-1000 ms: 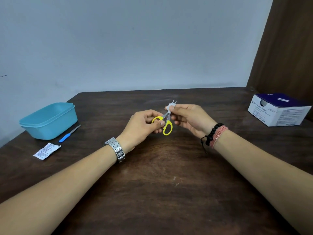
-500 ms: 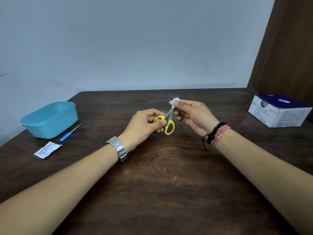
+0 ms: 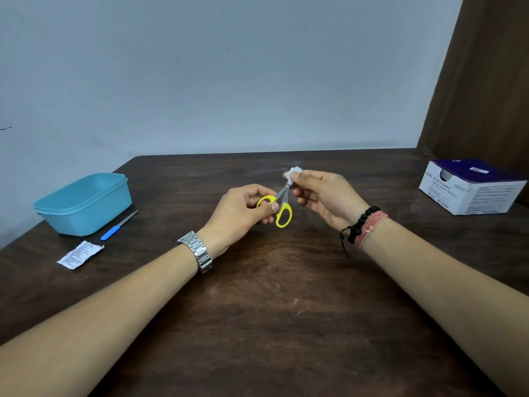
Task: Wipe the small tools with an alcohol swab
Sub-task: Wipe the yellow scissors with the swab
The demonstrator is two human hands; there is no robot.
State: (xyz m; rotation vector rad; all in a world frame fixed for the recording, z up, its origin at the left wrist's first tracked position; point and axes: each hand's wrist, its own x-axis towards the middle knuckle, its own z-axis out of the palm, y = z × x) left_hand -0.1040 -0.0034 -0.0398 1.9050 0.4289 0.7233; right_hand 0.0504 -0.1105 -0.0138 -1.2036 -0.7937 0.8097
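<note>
A person's left hand (image 3: 240,209) grips the yellow handles of a small pair of scissors (image 3: 280,204) above the middle of a dark wooden table (image 3: 272,325), fingers curled round one handle loop and thumb laid across it, while the right hand (image 3: 320,196) pinches a white alcohol swab (image 3: 294,174) over the blade tips between thumb and forefinger. The scissors are held off the table, handles toward the person and blades pointing to about 1 o'clock, slightly parted; the tips are hidden inside the swab. A metal watch (image 3: 197,252) sits on the left wrist, and a black bead bracelet (image 3: 361,223) with pink cords on the right.

At about 9 o'clock from the hands, near the table's left edge, stands a light blue plastic tub (image 3: 86,204). Just beside its near right corner lies a small blue-handled tool (image 3: 118,225) with a slim metal blade pointing to about 1 o'clock; whether it touches the tub cannot be told. Near that tool, at about 7 o'clock from it, lies a torn white swab wrapper (image 3: 80,255), flat on the wood. At about 3 o'clock from the hands, well apart at the table's right edge, sits a white and purple box of swabs (image 3: 472,187) with its top opened
</note>
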